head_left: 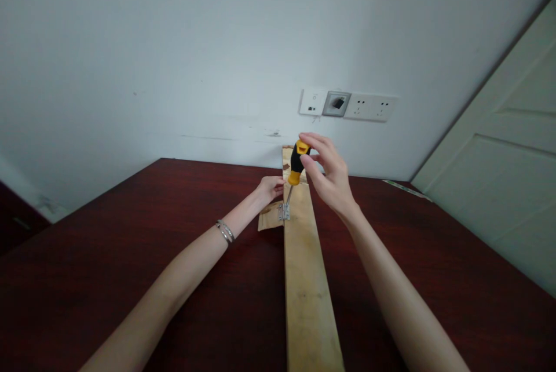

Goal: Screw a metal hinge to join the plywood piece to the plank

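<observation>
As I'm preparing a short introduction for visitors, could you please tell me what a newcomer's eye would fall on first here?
Probably the yellow-and-black screwdriver near the centre, held by the right hand and angled down to a metal hinge. Next might come the long wooden plank on the dark red tabletop, running from the bottom of the view towards the wall, with the left hand at its left edge.

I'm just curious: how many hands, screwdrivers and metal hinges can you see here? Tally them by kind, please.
Hands, the left hand and the right hand: 2
Screwdriver: 1
Metal hinge: 1
Total: 4
</observation>
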`<state>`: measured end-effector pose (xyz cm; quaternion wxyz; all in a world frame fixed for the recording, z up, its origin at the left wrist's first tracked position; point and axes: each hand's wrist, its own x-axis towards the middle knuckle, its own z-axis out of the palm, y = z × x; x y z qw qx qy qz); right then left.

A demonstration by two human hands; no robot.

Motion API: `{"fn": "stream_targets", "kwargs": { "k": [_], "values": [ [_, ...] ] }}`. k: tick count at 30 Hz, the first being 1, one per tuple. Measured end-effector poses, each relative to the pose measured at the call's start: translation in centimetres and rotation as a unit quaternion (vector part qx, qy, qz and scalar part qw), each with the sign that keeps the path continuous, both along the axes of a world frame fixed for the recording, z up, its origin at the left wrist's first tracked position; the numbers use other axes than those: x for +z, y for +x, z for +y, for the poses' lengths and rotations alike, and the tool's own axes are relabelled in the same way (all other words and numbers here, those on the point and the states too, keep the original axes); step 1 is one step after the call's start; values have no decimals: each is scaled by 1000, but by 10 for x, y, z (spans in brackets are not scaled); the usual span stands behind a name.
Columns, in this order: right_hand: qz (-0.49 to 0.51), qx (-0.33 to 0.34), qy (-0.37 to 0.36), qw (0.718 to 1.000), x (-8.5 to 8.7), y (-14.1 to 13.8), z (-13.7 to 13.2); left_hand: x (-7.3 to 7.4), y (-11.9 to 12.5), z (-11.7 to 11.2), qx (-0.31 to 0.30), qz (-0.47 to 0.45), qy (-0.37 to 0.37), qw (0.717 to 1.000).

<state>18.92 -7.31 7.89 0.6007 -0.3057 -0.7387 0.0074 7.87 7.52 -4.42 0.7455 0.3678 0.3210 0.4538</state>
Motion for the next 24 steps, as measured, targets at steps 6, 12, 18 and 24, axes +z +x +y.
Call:
{"fn": "stream_targets", "kwargs": {
  "k": [6,12,18,24],
  "values": [
    [-2,9,9,1000,0,1,1,2,0,-1,-3,36,-12,999],
    [24,-22,20,999,0,2,2,7,-3,-9,-4,39,2,999],
    [25,24,-2,999,0,5,-1,14,-4,-15,-32,39,1,999],
    [36,38,-7,999,0,7,0,9,-2,-9,-27,43,-4,999]
  ]
}}
